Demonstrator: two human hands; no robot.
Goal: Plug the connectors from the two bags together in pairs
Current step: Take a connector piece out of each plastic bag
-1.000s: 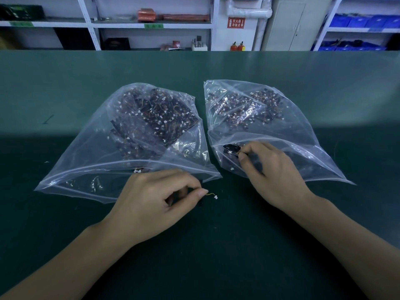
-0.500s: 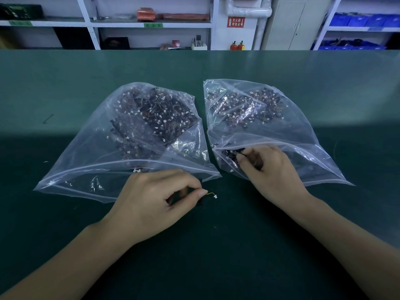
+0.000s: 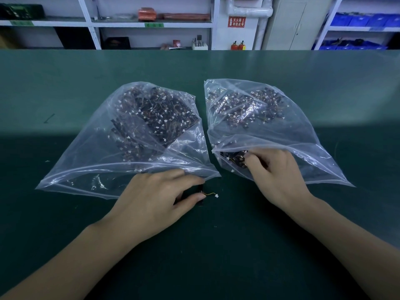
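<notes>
Two clear plastic bags lie side by side on the green table, both full of small black parts with thin wires and white plugs. My left hand [image 3: 160, 198] rests in front of the left bag [image 3: 86, 161] and pinches a black part [image 3: 200, 193] whose yellow wire ends in a white plug [image 3: 216, 196] on the table. My right hand [image 3: 275, 169] is at the mouth of the right bag [image 3: 303, 135], its fingertips curled on a black part [image 3: 234, 158] just inside the opening.
The green table [image 3: 216, 245] stretches wide around the bags. Shelves with boxes and blue bins stand behind the far edge [image 3: 194, 50].
My right hand has slid a little further into the right bag's mouth and closed its fingers on a part. My left hand has stayed put with its part.
</notes>
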